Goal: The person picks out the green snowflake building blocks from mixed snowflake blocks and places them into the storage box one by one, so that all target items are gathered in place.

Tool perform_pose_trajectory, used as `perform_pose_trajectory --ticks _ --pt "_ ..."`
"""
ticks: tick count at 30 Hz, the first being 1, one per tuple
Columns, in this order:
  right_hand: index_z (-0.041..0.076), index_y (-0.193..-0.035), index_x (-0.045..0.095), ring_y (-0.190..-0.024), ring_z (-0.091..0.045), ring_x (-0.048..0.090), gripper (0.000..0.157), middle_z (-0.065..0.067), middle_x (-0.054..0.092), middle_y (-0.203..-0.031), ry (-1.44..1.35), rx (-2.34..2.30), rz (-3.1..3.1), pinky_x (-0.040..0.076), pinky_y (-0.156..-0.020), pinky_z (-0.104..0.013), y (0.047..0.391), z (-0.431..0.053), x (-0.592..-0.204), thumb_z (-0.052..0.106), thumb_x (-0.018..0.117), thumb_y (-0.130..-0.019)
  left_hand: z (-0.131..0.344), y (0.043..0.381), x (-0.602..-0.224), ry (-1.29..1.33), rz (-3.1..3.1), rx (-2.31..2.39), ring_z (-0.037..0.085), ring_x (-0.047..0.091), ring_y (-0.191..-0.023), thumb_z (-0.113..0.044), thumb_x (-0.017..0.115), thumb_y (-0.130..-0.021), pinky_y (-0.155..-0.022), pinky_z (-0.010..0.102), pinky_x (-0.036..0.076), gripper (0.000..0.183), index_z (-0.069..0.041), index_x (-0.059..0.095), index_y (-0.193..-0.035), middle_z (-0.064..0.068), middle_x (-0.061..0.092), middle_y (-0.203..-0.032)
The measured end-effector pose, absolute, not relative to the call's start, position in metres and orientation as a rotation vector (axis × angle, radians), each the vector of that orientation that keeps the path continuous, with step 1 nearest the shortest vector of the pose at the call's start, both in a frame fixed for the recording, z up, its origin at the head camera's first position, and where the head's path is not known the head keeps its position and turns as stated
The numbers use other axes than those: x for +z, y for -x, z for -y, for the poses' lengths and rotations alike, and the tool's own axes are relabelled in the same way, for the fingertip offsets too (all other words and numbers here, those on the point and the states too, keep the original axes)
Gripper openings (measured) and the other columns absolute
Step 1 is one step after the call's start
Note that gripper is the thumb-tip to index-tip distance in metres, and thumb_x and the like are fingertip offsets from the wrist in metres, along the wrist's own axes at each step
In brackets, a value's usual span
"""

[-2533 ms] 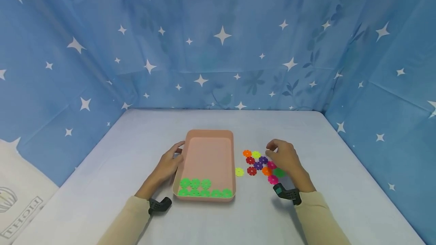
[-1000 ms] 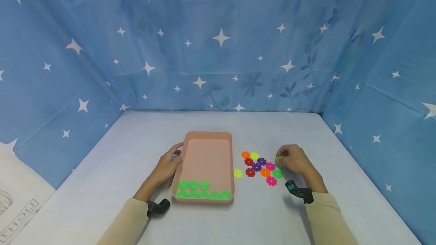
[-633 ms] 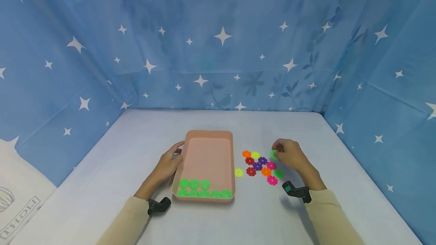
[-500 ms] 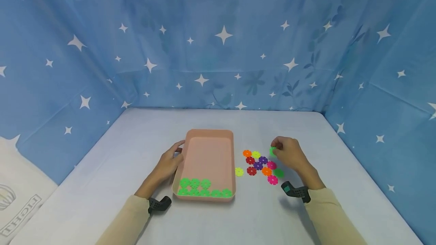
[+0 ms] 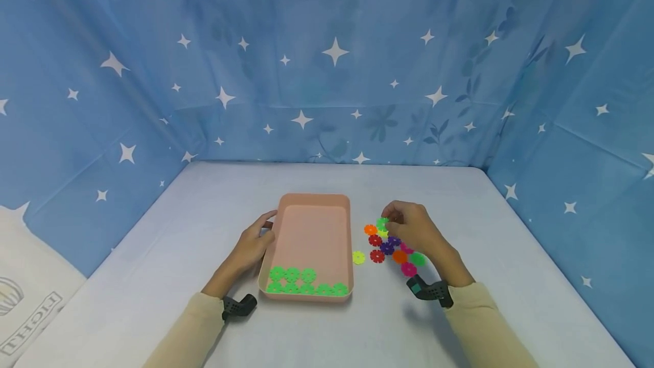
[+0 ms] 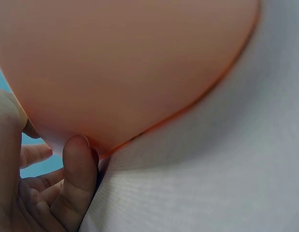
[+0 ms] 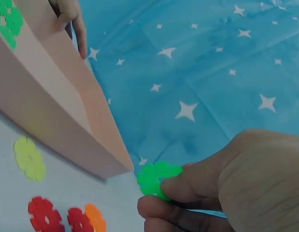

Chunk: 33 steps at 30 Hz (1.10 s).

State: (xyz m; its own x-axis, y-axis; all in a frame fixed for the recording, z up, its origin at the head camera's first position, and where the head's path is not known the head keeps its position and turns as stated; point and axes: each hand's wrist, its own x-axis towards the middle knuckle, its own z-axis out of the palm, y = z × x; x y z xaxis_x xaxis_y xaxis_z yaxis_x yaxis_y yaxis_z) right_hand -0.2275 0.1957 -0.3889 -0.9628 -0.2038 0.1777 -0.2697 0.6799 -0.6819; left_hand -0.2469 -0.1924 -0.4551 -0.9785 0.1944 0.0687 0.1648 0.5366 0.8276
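My right hand (image 5: 411,226) pinches a green notched plastic building disc (image 7: 156,178) between thumb and fingers. In the head view it is over the far side of a group of loose discs, overlapping a yellow disc (image 5: 384,234). My left hand (image 5: 252,245) grips the left side of a pink tray (image 5: 313,200), its thumb and fingers at the rim and outer wall. In the left wrist view a fingertip (image 6: 78,150) touches the tray's outer wall. Several green discs (image 5: 292,275) lie in two rows at the tray's near end.
Right of the tray lie red (image 5: 377,256), purple (image 5: 386,249), orange (image 5: 400,256) and pink (image 5: 409,269) discs. A green disc (image 5: 418,259) lies at their right, and a yellow one (image 7: 29,158) close to the tray wall. A starry blue curtain (image 5: 327,72) surrounds the white table (image 5: 230,186).
My right hand has taken up a green disc at the right of the group and moved left with it, over the loose discs. The left hand stays at the tray.
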Motion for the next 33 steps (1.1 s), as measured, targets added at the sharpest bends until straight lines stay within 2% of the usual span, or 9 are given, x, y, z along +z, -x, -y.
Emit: perform_pose_trajectory --ticks 6,16,21,26,33 --pt "0.004 -0.102 0.069 -0.077 -0.025 0.069 0.011 -0.008 0.067 -0.089 -0.5 1.346 2.77 0.059 -0.07 -0.036 0.225 -0.178 -0.382 0.004 0.069 -0.092 0.193 0.248 -0.454 -0.325 -2.717 1.463 0.027 0.066 -0.1 -0.019 0.043 -0.096 -0.084 0.04 0.055 0.063 -0.017 0.035 -0.158 0.019 0.054 -0.136" --pt "0.005 -0.098 0.069 -0.075 -0.038 0.068 0.007 -0.007 0.068 -0.081 -0.651 1.491 2.8 0.058 -0.064 -0.037 0.229 -0.152 -0.388 0.001 0.066 -0.093 0.191 0.249 -0.449 -0.282 -2.684 1.471 0.024 0.067 -0.093 -0.019 0.044 -0.096 -0.078 0.038 0.055 0.063 -0.019 0.035 -0.158 0.019 0.053 -0.138" --pt "0.008 -0.096 0.071 -0.078 -0.029 0.065 0.009 -0.002 0.068 -0.084 -0.739 1.421 2.793 0.057 -0.069 -0.041 0.227 -0.142 -0.387 0.002 0.066 -0.092 0.191 0.25 -0.45 -0.28 -2.689 1.473 0.024 0.067 -0.094 -0.018 0.044 -0.096 -0.081 0.038 0.055 0.063 -0.02 0.035 -0.158 0.019 0.053 -0.139" --pt "0.011 -0.093 0.073 -0.08 -0.015 0.062 0.009 0.003 0.067 -0.084 -0.811 1.324 2.795 0.053 -0.071 -0.033 0.225 -0.133 -0.39 0.004 0.068 -0.092 0.191 0.249 -0.451 -0.266 -2.691 1.477 0.025 0.066 -0.097 -0.018 0.044 -0.096 -0.082 0.039 0.055 0.063 -0.02 0.035 -0.158 0.019 0.052 -0.139" --pt "0.013 -0.089 0.073 -0.078 -0.015 0.06 0.013 0.004 0.067 -0.082 -0.814 1.329 2.79 0.052 -0.067 -0.031 0.221 -0.117 -0.396 0.001 0.069 -0.09 0.191 0.247 -0.453 -0.253 -2.694 1.478 0.026 0.066 -0.098 -0.019 0.045 -0.097 -0.083 0.04 0.054 0.061 -0.02 0.036 -0.158 0.019 0.053 -0.139"
